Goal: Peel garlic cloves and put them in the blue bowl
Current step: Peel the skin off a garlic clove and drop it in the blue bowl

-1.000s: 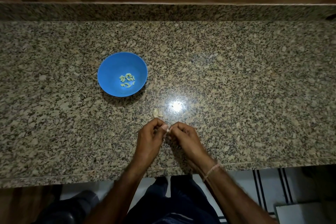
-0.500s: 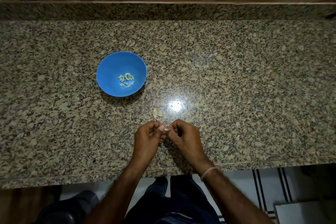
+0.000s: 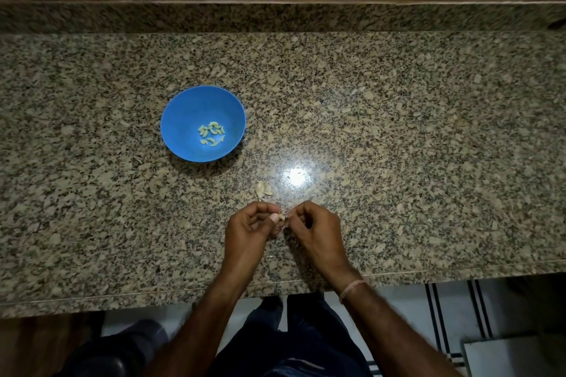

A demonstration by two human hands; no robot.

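Observation:
A blue bowl [image 3: 186,110] stands on the granite counter, left of centre, with several pale peeled garlic cloves [image 3: 212,133] in its bottom. Near the counter's front edge my left hand [image 3: 249,231] and my right hand [image 3: 315,231] meet fingertip to fingertip. Both pinch one small garlic clove [image 3: 282,218], mostly hidden by the fingers. Just beyond the hands lies a small clump of unpeeled garlic [image 3: 262,188] on the counter.
The speckled granite counter [image 3: 398,147] runs the full width, with a raised granite lip and a wooden wall behind. A bright light glare sits right of the garlic clump. Bits of skin [image 3: 269,258] lie below the hands. The front edge is close to my wrists.
Both hands stay together on the clove, with small shifts of the fingers. The bowl and the garlic clump have not moved.

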